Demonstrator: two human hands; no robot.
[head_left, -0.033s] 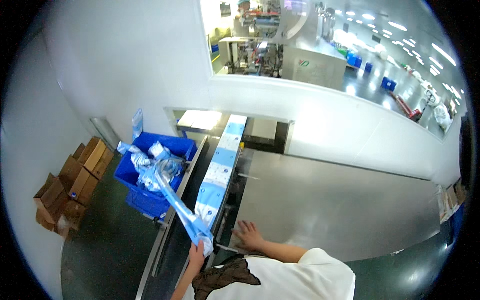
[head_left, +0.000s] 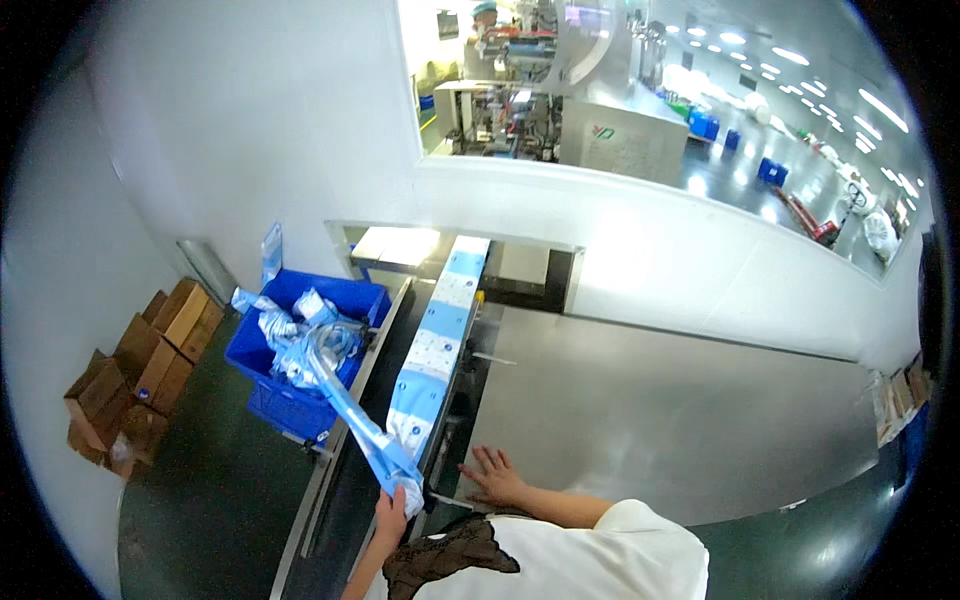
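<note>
L hand (head_left: 391, 512) gripping bunched, crinkly end of glossy blue/wht film strip (head_left: 430, 365); flat run ahead on conveyor (head_left: 345, 510), twisted run fwd-left to plastic crate (head_left: 258, 365). R hand (head_left: 496, 480) open, fingers splayed, at smooth steel table (head_left: 680, 410) edge.

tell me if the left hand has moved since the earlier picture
No, not visibly: against the metal rail, the left hand is in the same place, gripping the blue-and-white film; the whole view has shifted slightly.
</note>
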